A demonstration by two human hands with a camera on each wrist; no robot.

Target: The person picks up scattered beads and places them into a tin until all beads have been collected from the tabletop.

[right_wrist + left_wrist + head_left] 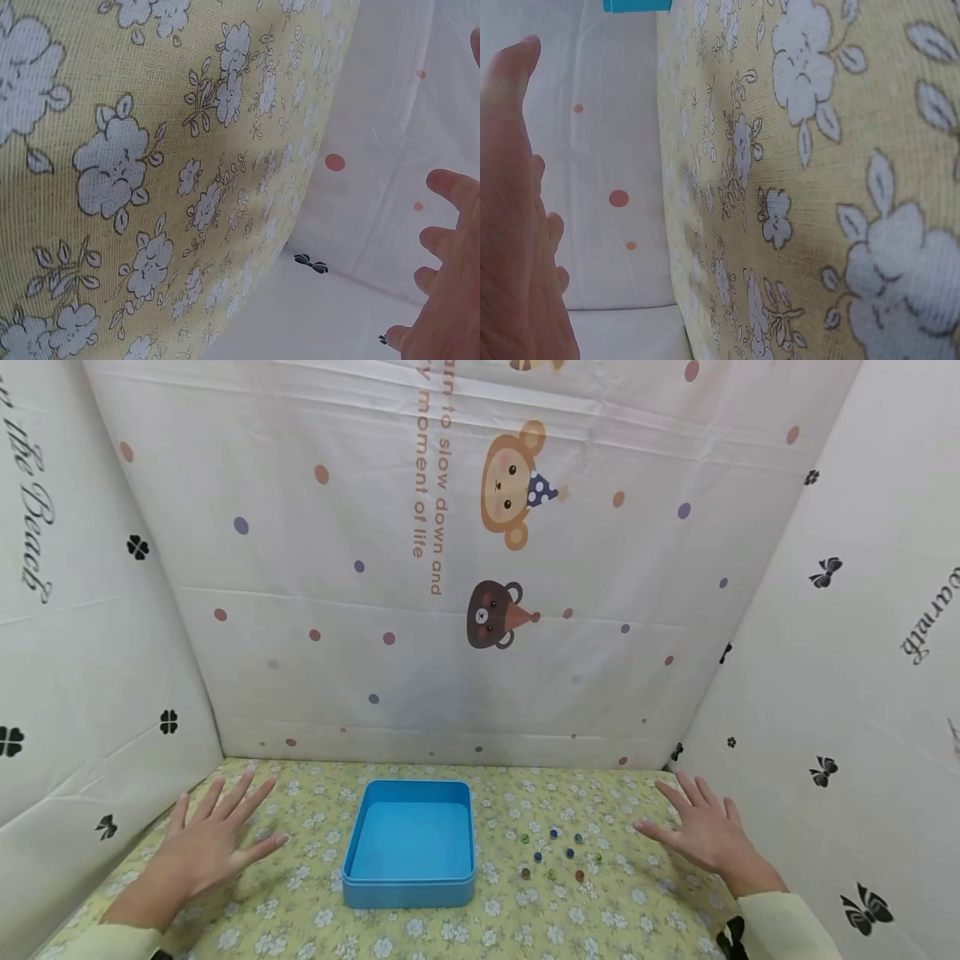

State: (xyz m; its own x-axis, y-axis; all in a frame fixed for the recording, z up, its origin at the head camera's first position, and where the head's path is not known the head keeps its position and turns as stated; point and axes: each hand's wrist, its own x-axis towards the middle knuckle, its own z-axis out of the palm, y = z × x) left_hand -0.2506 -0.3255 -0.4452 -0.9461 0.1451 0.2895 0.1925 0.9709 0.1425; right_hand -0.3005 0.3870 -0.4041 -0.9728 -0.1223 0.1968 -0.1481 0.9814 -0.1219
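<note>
My left hand is spread wide above the cloth at the left, fingers straight, holding nothing. On the other side, my right hand hovers with its fingers splayed too and nothing in it. Between them sits a square blue box, open at the top with a bare bottom. To the box's right lies a loose group of several small glass marbles, blue, green and brownish-orange. The right hand is nearest these marbles, some way off to their right. In the left wrist view a corner of the blue box shows at the top.
A yellow flowered cloth covers the table. White printed sheets form a back wall with cartoon animal heads, a left wall and a right wall, closing in the workspace on three sides.
</note>
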